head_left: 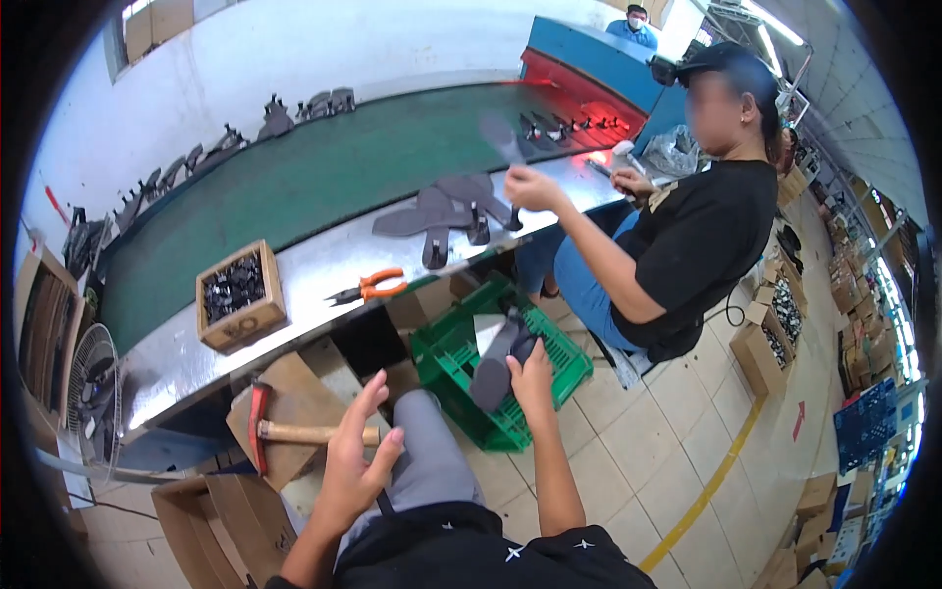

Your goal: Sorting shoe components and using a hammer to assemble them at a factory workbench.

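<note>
My right hand (532,385) is closed around a dark grey shoe sole (489,382), with a black heel-like part by my fingers. The sole hangs above a green plastic crate (454,344) that stands on the floor. A pale triangular piece (488,332) shows beside the sole. My left hand (359,454) is empty, its fingers apart, over my grey-trousered leg. Just beyond it lies a hammer (294,432) with a red head and wooden handle, partly covered by the hand, on a brown board (285,378).
On the metal bench edge lie orange-handled pliers (368,286), a wooden box of black parts (240,294) and several grey soles (432,211). Behind runs a green conveyor belt (324,182). A co-worker (702,216) sits at right, holding a blurred sole. A fan (95,393) stands at left.
</note>
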{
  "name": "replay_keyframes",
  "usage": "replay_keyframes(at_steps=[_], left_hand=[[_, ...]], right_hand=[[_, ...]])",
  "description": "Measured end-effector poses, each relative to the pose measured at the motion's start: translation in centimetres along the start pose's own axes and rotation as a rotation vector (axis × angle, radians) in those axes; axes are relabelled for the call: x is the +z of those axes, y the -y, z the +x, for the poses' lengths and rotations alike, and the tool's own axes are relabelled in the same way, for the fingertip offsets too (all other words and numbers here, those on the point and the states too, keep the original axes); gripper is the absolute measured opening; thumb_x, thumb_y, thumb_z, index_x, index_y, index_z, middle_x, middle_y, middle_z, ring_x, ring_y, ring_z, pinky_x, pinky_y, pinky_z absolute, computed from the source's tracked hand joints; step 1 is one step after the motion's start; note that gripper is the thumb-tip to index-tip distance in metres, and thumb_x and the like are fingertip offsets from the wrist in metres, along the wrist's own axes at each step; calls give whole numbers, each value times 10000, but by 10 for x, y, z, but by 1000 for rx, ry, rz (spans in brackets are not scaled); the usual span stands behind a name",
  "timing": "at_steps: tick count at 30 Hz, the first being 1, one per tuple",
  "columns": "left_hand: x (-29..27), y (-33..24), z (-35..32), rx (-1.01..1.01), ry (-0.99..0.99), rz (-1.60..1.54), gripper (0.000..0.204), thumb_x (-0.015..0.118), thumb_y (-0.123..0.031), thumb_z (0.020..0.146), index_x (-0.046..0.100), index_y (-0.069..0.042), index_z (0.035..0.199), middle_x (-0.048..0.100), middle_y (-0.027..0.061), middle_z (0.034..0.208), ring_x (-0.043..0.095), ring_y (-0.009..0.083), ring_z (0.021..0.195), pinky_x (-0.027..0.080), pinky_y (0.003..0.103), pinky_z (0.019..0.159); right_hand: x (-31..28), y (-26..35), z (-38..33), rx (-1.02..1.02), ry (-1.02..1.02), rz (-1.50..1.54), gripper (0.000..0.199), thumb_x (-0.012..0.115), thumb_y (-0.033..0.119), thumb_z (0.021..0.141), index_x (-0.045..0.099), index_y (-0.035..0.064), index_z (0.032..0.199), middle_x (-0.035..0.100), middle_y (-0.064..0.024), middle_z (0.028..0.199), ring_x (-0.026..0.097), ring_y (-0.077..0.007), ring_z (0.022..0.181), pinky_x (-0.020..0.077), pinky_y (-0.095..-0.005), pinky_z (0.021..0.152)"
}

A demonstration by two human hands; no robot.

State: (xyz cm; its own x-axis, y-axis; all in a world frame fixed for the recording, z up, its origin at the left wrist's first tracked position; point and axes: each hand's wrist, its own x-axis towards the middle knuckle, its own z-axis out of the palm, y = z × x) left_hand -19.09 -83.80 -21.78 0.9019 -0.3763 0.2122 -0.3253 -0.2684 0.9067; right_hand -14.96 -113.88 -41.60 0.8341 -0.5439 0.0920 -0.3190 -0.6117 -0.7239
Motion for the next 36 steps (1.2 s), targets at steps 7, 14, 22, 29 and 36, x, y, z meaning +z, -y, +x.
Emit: replay_keyframes(at_steps=[7,14,22,29,36], left_hand=[[-13,11,-2,-113,-110,27,502,573,-79,880,470,-2,1365,569,213,1267,562,291,1192,423,388,1015],[-33,1,-18,-117,-164,138,425,606,-84,882,547,-16,1296,628,184,1179,617,243,1094,467,347,931],[-68,14,-35,-95,-146,213,344,569,-221,968,588,-45,1263,653,175,1116,640,244,971,499,336,828],[-77,9,-27,9,-168,229,338,559,-216,977,589,-22,1252,648,169,1116,635,260,994,493,354,858],[-88,13,-46,92,-185,333,249,569,-132,966,647,-27,1178,662,163,1057,639,245,946,494,337,832]], right_hand=[[19,128,152,-636,-152,189,228,532,169,940,574,-27,1048,628,-239,1003,613,-406,931,512,-450,753],[29,169,263,-186,-360,-623,379,510,226,876,552,31,1198,546,-161,1236,495,-319,1164,393,-494,918],[-2,103,343,77,5,-77,384,613,224,815,615,1,1128,574,-245,1186,553,-394,1142,491,-488,910],[16,147,363,-176,-214,-82,417,622,225,802,553,-10,1140,612,-248,1119,584,-420,1082,472,-483,941],[43,123,337,-302,-62,-20,266,605,18,728,732,163,911,689,-114,978,602,-307,1058,488,-418,915]])
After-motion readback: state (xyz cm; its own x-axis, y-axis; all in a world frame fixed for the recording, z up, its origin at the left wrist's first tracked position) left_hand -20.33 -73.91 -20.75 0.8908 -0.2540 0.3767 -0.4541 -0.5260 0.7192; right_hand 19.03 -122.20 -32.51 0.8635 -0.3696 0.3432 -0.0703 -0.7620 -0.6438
